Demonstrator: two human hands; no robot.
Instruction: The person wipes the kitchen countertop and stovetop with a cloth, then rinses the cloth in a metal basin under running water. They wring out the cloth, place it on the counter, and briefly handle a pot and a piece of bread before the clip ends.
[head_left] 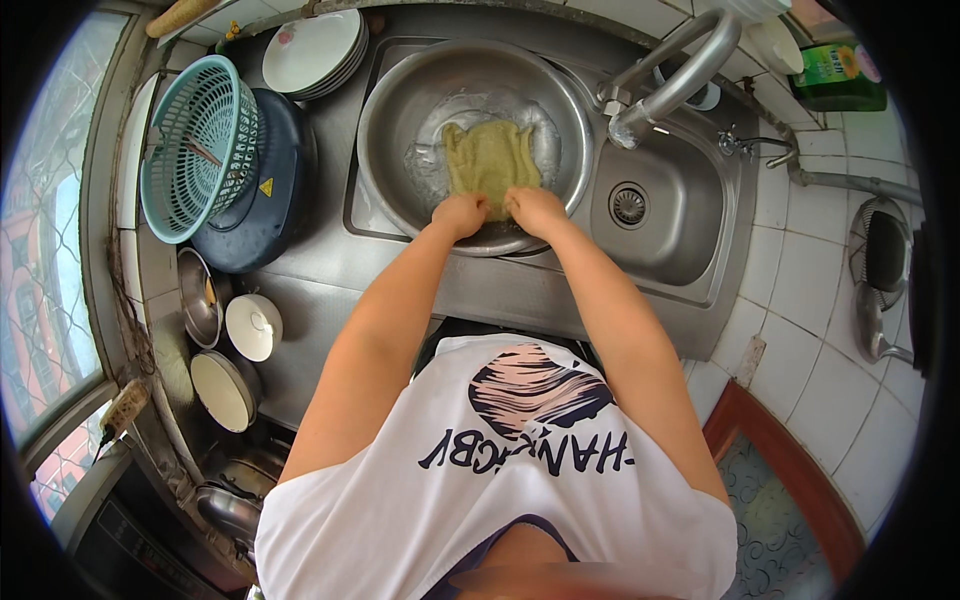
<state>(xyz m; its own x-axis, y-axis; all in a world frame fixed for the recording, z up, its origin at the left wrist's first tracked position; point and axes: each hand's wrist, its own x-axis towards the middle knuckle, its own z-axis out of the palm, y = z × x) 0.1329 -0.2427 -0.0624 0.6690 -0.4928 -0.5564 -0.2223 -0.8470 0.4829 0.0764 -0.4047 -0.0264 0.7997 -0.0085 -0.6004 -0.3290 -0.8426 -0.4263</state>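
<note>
A yellow-green dishcloth is spread between my hands inside a large steel basin, its far end lying in shallow water. My left hand is closed on the cloth's near left corner. My right hand grips the near right corner, a short way from the left. Both hands are over the near part of the basin, which sits on the left bowl of the steel sink. Small folds and wrinkles run across the cloth.
A faucet arches beside the basin, above the right sink bowl. On the left are stacked plates, a teal colander, a dark blue round lid-like thing and a white bowl. A green bottle stands back right.
</note>
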